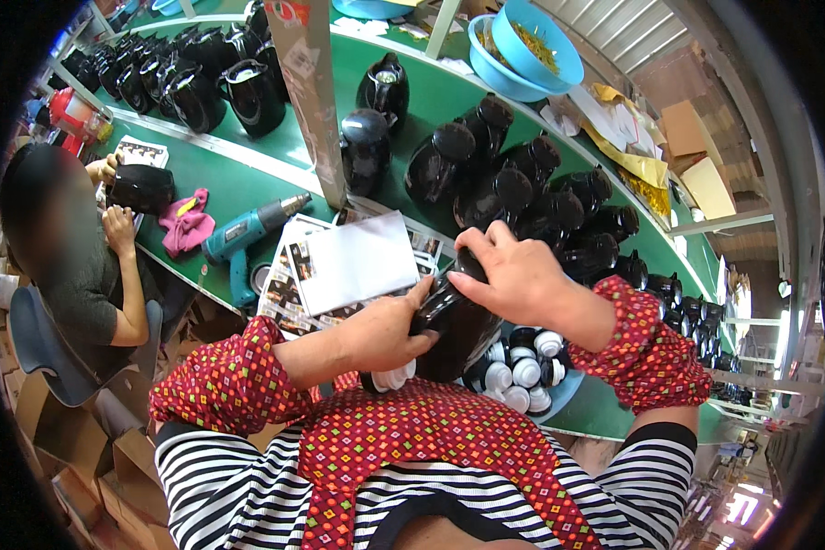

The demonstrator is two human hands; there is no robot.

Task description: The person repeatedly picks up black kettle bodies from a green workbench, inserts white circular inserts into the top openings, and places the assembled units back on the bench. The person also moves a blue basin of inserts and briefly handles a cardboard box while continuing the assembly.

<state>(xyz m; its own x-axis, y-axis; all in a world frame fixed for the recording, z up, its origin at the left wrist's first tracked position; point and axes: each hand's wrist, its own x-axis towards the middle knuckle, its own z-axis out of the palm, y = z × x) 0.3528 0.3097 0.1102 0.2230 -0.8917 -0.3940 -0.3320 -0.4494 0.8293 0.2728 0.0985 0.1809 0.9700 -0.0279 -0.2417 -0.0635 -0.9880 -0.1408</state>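
Observation:
A glossy black jug [458,337] is tilted in front of my body. My left hand [385,332] is closed round its left side, thumb and fingers against the wall. At its upper end, my right hand [515,280] grips the dark top with thumb and bent fingers; that part is mostly hidden. Just below my left hand, a white ridged stopper [393,377] shows beside the jug. To the right, a light-blue bowl [570,392] holds several black-and-white stoppers [525,371]. Printed sheets [287,289] and a blank white sheet [357,266] lie left of the jug.
Several black jugs [513,197] crowd the green bench [330,78]. A teal heat gun [247,234] and pink cloth [186,223] lie left. An upright post [310,101] rises beyond the sheets. A seated co-worker [73,247] handles another jug [144,189]. Blue basins [504,69] stand behind.

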